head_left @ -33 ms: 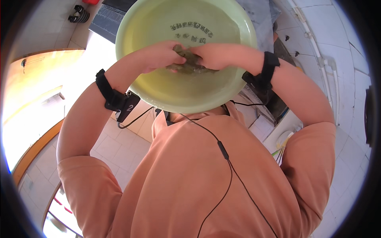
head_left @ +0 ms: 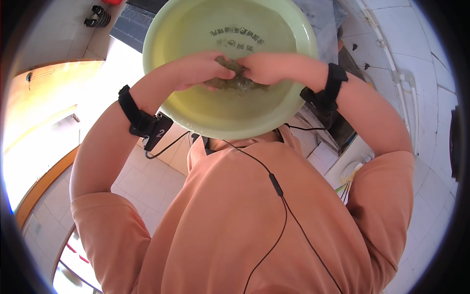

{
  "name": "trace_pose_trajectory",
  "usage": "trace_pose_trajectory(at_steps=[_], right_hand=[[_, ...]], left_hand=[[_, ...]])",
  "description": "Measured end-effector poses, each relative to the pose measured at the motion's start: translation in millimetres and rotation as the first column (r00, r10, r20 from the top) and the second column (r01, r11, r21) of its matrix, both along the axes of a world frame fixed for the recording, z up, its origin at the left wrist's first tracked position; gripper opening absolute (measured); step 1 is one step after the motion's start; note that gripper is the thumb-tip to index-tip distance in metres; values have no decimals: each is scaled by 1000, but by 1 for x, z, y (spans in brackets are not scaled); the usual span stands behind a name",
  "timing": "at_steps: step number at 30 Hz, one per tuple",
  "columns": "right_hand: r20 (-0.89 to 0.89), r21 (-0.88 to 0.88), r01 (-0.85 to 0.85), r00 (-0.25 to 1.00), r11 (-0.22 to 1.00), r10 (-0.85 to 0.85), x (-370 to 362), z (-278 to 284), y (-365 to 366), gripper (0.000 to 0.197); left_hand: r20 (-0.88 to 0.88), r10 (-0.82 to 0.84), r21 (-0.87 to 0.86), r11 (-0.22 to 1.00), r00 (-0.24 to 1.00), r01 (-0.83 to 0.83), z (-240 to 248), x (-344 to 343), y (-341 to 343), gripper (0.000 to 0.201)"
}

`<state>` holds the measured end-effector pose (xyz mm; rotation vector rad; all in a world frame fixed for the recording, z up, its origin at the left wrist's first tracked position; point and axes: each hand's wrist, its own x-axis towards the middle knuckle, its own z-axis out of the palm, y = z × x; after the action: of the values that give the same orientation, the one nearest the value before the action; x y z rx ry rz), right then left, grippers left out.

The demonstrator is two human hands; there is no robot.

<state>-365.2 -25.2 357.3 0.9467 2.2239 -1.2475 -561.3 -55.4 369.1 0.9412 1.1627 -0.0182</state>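
Observation:
A wide pale green basin [head_left: 152,54] holds water, with dark printed characters on its bottom. Both hands meet over its middle, around a limp, wet, greenish-brown clump [head_left: 240,82] whose exact kind I cannot make out. My left hand [head_left: 208,71] is closed on the clump's left part, thumb pressed along the top. From the other side, my right hand [head_left: 262,67] pinches it with curled fingers. The clump's lower part lies in the water, where ripples and glints show. Some fingertips are hidden under the clump and the hands.
Black straps with small devices circle my left forearm [head_left: 139,117] and right forearm [head_left: 335,88], and a black cable [head_left: 276,186] hangs over my shirt. A grey plastic sheet [head_left: 325,19] lies right of the basin. White pipes [head_left: 384,46] run along the tiled wall.
My left thumb has shifted slightly right over the clump, and my right fingers have moved a little. The ripples on the water look different. The basin has stayed in place.

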Motion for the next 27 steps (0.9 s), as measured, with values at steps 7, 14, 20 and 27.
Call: trace_pose_trajectory(at_steps=[7,14,20,27], right_hand=[[80,-2,-92,993,996,92,-7,16,1,43],[133,129,-163,980,978,146,7,12,-8,42],[236,185,-180,962,966,135,21,17,-3,43],[-51,530,-90,989,843,138,28,17,-2,41]], left_hand=[[-175,-48,24,998,983,53,3,5,-3,39],[-218,-226,209,939,950,271,-9,6,-11,28],[-207,-228,322,902,951,287,-10,-18,-4,44],[-345,-93,827,441,934,349,5,-7,-4,44]])
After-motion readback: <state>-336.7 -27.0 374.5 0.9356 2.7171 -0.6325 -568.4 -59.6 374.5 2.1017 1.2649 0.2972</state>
